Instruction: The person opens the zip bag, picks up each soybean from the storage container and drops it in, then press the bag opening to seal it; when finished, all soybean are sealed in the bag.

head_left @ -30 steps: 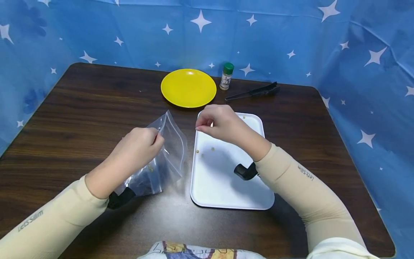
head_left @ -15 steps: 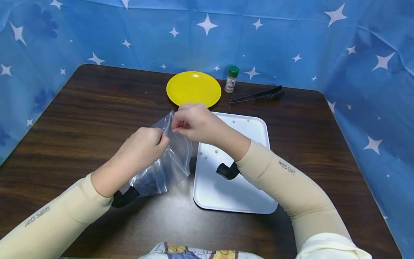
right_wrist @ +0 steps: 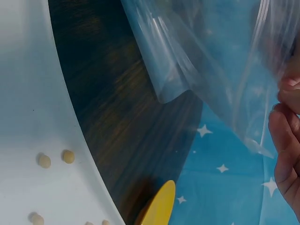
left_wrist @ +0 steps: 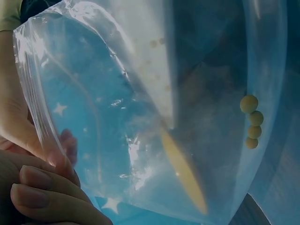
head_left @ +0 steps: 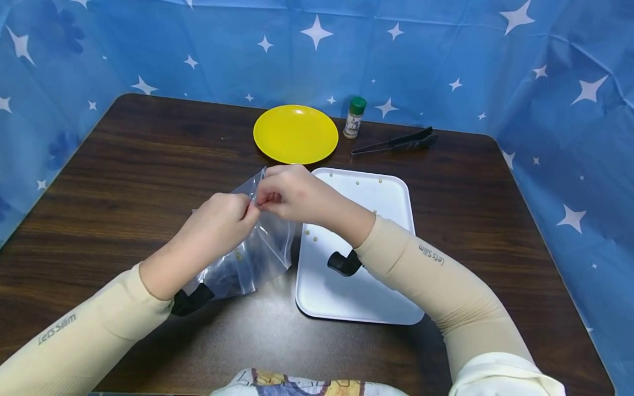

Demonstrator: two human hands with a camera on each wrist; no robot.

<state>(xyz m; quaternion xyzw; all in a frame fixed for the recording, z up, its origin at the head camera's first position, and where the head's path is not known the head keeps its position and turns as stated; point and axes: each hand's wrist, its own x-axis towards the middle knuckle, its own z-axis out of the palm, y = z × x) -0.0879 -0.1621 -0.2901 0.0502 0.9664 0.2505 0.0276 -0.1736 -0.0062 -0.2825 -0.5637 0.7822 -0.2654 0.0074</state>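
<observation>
A clear zip bag (head_left: 267,242) hangs from my left hand (head_left: 218,220), whose thumb and curled fingers grip it at the mouth. Right beside that grip, my right hand (head_left: 307,198) pinches the zip edge. The left wrist view shows one hand's fingertips through the plastic. Several small round yellowish beans (left_wrist: 249,104) lie in a row along the bag's bottom. To the right of the bag lies a white tray (head_left: 356,300), partly under my right forearm. Several more loose beans (right_wrist: 68,156) are scattered on it.
At the back of the dark wooden table (head_left: 163,143) stand a yellow plate (head_left: 295,133) and a green-capped seasoning bottle (head_left: 354,117). Black tongs (head_left: 394,141) lie to the right of the bottle. A blue star-patterned curtain (head_left: 223,44) hangs behind the table.
My right hand has moved left from over the tray to the bag's mouth, where it meets my left hand. The left hand keeps its grip on the bag.
</observation>
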